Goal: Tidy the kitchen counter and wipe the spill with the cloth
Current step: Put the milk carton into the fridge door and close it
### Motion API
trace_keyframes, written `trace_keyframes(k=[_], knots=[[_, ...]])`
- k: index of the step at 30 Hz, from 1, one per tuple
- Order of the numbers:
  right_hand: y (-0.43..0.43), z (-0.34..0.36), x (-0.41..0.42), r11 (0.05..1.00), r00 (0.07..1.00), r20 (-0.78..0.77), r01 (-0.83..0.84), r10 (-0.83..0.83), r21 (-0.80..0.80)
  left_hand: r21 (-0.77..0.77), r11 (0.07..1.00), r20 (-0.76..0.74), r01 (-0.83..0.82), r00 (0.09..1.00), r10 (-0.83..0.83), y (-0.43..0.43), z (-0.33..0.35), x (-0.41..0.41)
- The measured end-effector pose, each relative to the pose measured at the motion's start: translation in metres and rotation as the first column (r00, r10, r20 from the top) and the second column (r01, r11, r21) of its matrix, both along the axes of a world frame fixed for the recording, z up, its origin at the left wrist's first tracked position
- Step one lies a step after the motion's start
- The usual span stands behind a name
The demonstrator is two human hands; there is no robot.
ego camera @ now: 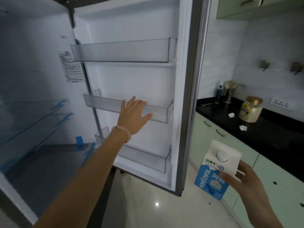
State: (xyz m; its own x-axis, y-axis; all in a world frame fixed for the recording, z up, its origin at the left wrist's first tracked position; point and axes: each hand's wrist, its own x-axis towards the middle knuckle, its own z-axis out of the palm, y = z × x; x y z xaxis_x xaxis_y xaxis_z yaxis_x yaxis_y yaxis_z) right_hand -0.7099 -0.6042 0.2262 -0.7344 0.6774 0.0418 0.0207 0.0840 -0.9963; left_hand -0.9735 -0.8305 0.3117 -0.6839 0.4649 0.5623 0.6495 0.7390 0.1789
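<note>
The fridge door [134, 83] stands wide open, showing three clear plastic door bins with nothing in them. My left hand [133, 114] is stretched out with fingers spread, flat against the front of the middle bin [161, 114]. My right hand [243, 183] grips a white and blue milk carton [215, 168] with a white round cap, held upright at the lower right, outside the fridge. On the black counter [263, 134] at the right lie two crumpled white paper scraps [231, 115] [292, 128]. No cloth or spill is in sight.
A glass jar with a gold lid [250, 109], a utensil holder [229, 92] and a dark bottle [219, 94] stand on the counter by a wall socket [281, 104]. Pale green cabinets [263, 170] sit under it. Glass shelves [37, 119] with blue tape fill the fridge interior at left.
</note>
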Motion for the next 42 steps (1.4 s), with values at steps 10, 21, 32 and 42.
trace_keyframes(k=[10, 21, 32, 42], knots=[[0.038, 0.004, -0.051, 0.999, 0.997, 0.061, 0.043, -0.044, 0.023, -0.132, 0.991, -0.153, 0.038, 0.987, -0.058, 0.073, -0.008, -0.071], [0.018, 0.117, -0.215, 0.983, 0.955, -0.273, -0.072, 0.116, 0.166, -0.059, 0.998, -0.361, -0.039, 0.933, 0.016, -0.006, -0.002, -0.190], [0.015, 0.166, -0.357, 0.866, 0.898, -0.297, -0.156, 0.325, 0.476, 0.112, 0.990, -0.443, -0.087, 0.887, 0.128, 0.011, -0.017, -0.213], [0.021, 0.163, -0.427, 0.819, 0.899, -0.052, -0.372, 0.436, 0.437, 0.120, 0.984, -0.404, -0.135, 0.898, 0.173, 0.019, -0.019, -0.215]])
